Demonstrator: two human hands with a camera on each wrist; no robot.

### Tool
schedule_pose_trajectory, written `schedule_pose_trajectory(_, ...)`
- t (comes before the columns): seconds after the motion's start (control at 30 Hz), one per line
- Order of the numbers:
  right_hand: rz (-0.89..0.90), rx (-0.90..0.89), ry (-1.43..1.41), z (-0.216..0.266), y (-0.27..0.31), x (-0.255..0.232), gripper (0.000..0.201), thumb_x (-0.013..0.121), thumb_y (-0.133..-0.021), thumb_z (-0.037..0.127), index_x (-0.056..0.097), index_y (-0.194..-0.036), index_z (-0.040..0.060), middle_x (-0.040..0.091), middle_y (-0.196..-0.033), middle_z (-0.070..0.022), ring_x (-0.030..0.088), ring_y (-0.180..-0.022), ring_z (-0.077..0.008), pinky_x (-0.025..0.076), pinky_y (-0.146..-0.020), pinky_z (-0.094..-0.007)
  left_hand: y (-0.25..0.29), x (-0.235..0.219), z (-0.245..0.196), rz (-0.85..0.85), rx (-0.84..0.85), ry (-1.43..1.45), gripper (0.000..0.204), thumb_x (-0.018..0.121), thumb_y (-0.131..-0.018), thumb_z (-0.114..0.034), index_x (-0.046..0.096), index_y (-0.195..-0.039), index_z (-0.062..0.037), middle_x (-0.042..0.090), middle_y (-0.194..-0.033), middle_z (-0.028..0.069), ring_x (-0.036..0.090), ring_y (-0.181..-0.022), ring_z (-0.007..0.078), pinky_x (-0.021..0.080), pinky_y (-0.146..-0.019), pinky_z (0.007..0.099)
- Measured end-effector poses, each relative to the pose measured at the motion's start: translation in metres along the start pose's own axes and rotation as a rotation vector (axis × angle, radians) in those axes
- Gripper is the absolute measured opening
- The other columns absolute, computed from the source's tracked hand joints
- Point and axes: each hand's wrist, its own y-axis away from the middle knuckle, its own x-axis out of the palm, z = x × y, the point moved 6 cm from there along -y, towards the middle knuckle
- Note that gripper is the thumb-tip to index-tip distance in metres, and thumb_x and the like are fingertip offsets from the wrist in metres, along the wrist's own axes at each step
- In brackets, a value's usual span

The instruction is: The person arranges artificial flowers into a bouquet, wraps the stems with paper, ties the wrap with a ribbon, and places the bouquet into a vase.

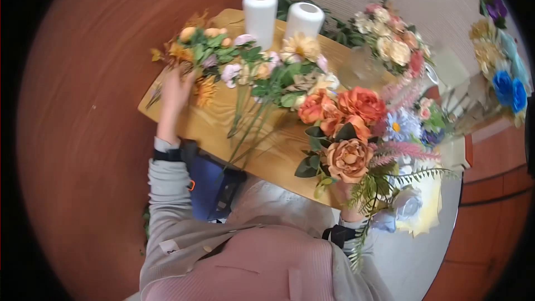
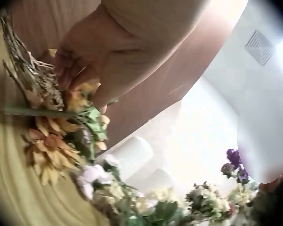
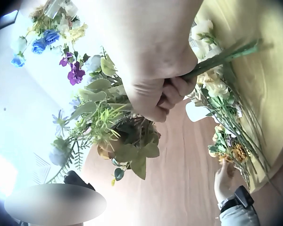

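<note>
My right hand point(image 3: 162, 92) grips the green stems point(image 3: 221, 59) of a large mixed bouquet point(image 1: 356, 134), its fingers curled round them. The bouquet has coral-orange roses, a brown rose point(image 1: 350, 160), a light blue daisy point(image 1: 402, 126), pink plumes and fern fronds, and it hides most of that hand in the head view. At the table's left end my left hand point(image 1: 177, 89) reaches among orange flowers point(image 2: 52, 150) and thin dry stems point(image 2: 33, 70). Its curled fingers point(image 2: 73, 70) and thumb are round a yellow-orange bloom point(image 2: 80, 100); petals partly hide the contact.
Pale lilac and cream flowers point(image 1: 301, 50) with long green stems lie across the wooden table point(image 1: 278, 159). Two white vases point(image 1: 260, 19) stand at the back. A cream and peach bouquet point(image 1: 393, 42) is behind right. Blue flowers point(image 1: 510, 89) stand far right; a blue bin point(image 1: 209, 187) sits below.
</note>
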Motion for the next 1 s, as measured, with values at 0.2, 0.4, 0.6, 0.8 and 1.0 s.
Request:
schedule_pose_trajectory(0.2, -0.073, -0.017, 0.065, 0.019, -0.057, 0.027, 0.014, 0.052, -0.092, 0.017, 0.053, -0.099, 0.0052, 0.053, -0.092, -0.0016, 0.054, -0.08, -0.0134, 0.045, -0.073, -0.0254, -0.014, 0.061, 0.081, 0.36, -0.285, 0.128, 0.039, 0.065, -0.084, -0.036, 0.06, -0.089, 0.0021, 0.062, -0.078, 0.011, 0.061, -0.071, 0.0206, 0.047, -0.063, 0.0342)
schedule_pose_trajectory(0.4, -0.032, -0.021, 0.063, 0.03, -0.078, 0.039, 0.014, 0.051, -0.092, 0.018, 0.054, -0.097, 0.0046, 0.053, -0.091, -0.002, 0.053, -0.08, -0.0128, 0.045, -0.072, -0.025, -0.014, 0.068, 0.078, 0.225, -0.266, 0.564, 0.015, 0.052, -0.094, -0.019, 0.052, -0.091, -0.0039, 0.057, -0.077, 0.0024, 0.052, -0.062, 0.0077, 0.041, -0.052, 0.0228)
schedule_pose_trajectory(0.6, 0.242, 0.215, -0.316, 0.028, -0.063, 0.038, 0.015, 0.05, -0.093, 0.019, 0.054, -0.092, 0.0048, 0.052, -0.085, -0.0005, 0.05, -0.075, -0.0106, 0.042, -0.067, -0.0243, 0.002, 0.016, -0.012, 0.07, -0.339, 0.774, 0.012, 0.045, -0.098, -0.019, 0.046, -0.101, -0.007, 0.054, -0.079, 0.0002, 0.04, -0.055, 0.0032, 0.031, -0.046, 0.0166)
schedule_pose_trajectory(0.8, 0.62, 0.393, -0.833, -0.003, -0.048, 0.056, 0.015, 0.043, -0.099, 0.024, 0.045, -0.097, 0.009, 0.041, -0.075, 0.0043, 0.034, -0.063, -0.0059, 0.029, -0.054, -0.0214, 0.054, -0.006, -0.113, -0.184, -0.189, 0.88, 0.016, 0.044, -0.098, -0.018, 0.046, -0.107, -0.0055, 0.047, -0.076, -0.002, 0.037, -0.056, 0.0016, 0.029, -0.047, 0.0151)
schedule_pose_trajectory(1.0, 0.208, 0.458, -0.683, 0.035, -0.044, 0.047, 0.026, 0.056, -0.092, 0.014, 0.043, -0.113, 0.0066, 0.051, -0.091, -0.0019, 0.046, -0.072, -0.0086, 0.04, -0.06, -0.0226, 0.127, 0.029, -0.201, -0.044, -0.223, 1.12, 0.034, 0.047, -0.096, -0.012, 0.037, -0.125, 0.0026, 0.057, -0.088, 0.0068, 0.053, -0.079, 0.0114, 0.043, -0.072, 0.0228)
